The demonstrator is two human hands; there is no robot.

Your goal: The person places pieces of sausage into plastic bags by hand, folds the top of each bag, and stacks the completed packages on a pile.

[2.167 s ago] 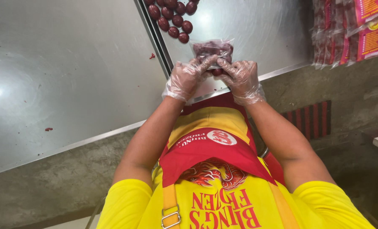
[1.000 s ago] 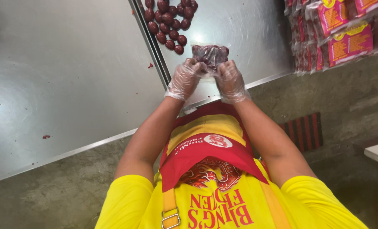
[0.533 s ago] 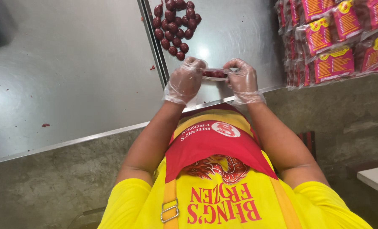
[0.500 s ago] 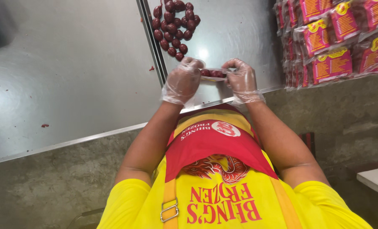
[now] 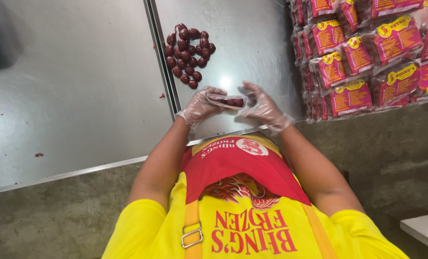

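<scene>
Clearly both gloved hands share 1 small load: a clear plastic pouch of dark red sausages (image 5: 227,101), held level just above the near edge of the steel table (image 5: 79,96). Left hand (image 5: 200,104) is curled about the pouch's left end, fingers wrapped over the top and thumb beneath. Right hand (image 5: 263,108) is half open at the pouch's right end, fingertips at that edge and the other fingers spread; whether it pinches the film I cannot tell.

Judging by looks, the pouch is light and soft, the film thin and likely slippery against the disposable gloves, with round pieces inside that would shift if it tilts. Holding it by both short ends, kept level, seems the safest grip; squeezing the middle would bunch the contents.

Farther out on the table lies a loose heap of linked sausages (image 5: 187,56), well apart from the hands. To the right stand stacked sealed packs with red and yellow labels (image 5: 367,57), near the right hand but not touching.
</scene>
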